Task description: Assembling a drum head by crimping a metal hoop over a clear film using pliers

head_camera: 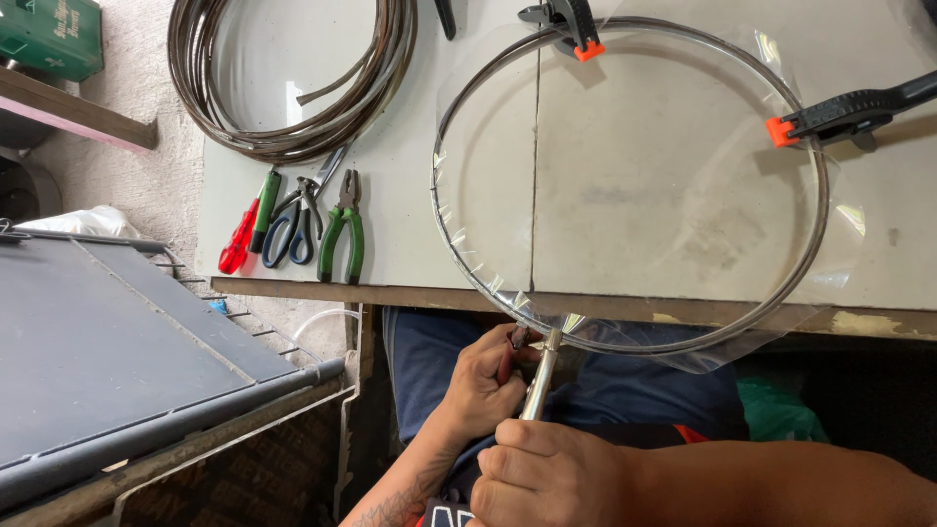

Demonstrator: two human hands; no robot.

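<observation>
Grey workbench top (410, 244) carries a large metal hoop (818, 224) covered with clear plastic film (634, 176); the hoop's near arc overhangs the bench front edge. Beyond the hoop, two black spring clamps with orange tips (576, 24) (849, 112) grip its rim. Left of the hoop lie green-handled pliers (344, 239), blue-handled scissors (293, 229), a red screwdriver (239, 239) and a coil of dark strip (293, 78), partly cut off. Below the hoop's near arc, open space over the lap. Left hand (483, 381) is curled around a small tool, mostly hidden, at the rim. Right hand (547, 473) is closed on a silver metal tool (540, 376) touching the rim.
</observation>
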